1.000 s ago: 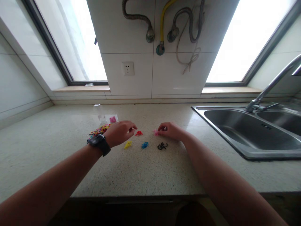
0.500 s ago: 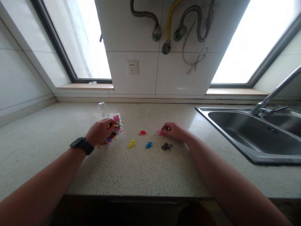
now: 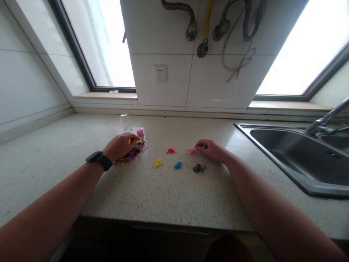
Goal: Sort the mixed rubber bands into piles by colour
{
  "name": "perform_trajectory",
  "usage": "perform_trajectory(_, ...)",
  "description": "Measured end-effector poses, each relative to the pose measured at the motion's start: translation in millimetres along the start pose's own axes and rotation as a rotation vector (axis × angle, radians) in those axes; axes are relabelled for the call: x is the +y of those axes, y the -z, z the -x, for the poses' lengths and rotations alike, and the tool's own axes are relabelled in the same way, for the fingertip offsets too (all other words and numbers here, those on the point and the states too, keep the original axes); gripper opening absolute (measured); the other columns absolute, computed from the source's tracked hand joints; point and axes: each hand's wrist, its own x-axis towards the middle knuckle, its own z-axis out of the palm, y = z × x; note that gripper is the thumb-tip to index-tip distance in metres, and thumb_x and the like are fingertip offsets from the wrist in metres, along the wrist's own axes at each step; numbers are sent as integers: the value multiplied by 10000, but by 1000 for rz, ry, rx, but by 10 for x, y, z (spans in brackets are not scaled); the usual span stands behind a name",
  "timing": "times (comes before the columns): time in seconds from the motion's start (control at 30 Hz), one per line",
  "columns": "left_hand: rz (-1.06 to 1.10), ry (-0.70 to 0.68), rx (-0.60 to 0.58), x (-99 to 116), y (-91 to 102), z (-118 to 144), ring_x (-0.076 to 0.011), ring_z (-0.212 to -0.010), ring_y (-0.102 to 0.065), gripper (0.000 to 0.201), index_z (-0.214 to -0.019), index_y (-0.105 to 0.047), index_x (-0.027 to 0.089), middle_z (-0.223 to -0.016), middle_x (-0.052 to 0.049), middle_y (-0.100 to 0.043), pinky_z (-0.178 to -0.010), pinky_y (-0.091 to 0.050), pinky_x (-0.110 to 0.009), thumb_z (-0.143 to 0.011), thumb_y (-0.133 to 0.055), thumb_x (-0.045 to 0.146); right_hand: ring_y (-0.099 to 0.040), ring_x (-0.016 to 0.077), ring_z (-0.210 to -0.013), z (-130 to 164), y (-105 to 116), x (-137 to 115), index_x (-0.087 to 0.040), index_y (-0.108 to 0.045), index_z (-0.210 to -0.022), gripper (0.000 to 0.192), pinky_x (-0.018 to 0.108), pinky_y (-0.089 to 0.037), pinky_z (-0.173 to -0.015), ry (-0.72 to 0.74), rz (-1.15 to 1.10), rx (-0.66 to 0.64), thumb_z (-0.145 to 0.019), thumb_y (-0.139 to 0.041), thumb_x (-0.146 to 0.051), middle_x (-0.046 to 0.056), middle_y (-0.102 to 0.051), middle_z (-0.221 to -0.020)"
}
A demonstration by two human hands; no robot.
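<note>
1. Head view, far left: the left hand [image 3: 120,146], a dark watch [image 3: 99,160] on its wrist, lies on the heap of mixed-colour rubber bands [image 3: 130,154] spilling from a clear packet [image 3: 138,135]. Its fingers curl into the heap; whether they pinch a band I cannot tell.
2. Just behind the packet stands a small clear cap or cup [image 3: 124,119], apart from the hand.
3. Right of the heap, on the speckled countertop [image 3: 163,196], small sorted clusters lie spread out: yellow bands [image 3: 158,163], red bands [image 3: 171,151], blue bands [image 3: 178,166], black bands [image 3: 199,168], each apart from the others.
4. The pink bands [image 3: 192,151] lie at the right hand [image 3: 211,149], whose fingertips close in a pinch at the cluster's right edge, touching it.
5. So the loose heap lies directly under the left hand, while the sorted clusters lie between the two hands; pink and black are nearer the right hand, yellow nearer the left.
6. Far right, a steel sink [image 3: 294,156] with its faucet [image 3: 325,118] sits well apart.
</note>
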Motion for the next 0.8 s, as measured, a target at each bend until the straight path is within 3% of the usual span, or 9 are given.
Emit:
perform_trajectory(0.47, -22, 85, -149, -249, 101, -53, -172, -745, -624, 359, -1037, -749, 233, -895, -35, -722, -718, -442, -276, -887, -527, 473, -618, 177, -786, 1, 21, 39, -188, -721, -996, 261, 299, -446, -715, -5, -1, -2, -902, -556, -367, 62, -712, -902)
perform_trajectory(0.8, 33, 119, -260, -480, 339, -68, -155, -717, -628, 416, -981, -753, 240, -922, -26, -729, -673, -452, -248, -834, -552, 573, -623, 184, -811, -17, 3, 111, -173, -715, -993, 275, 303, -458, -735, 8, -24, -11, -913, -550, -379, 75, -716, -930)
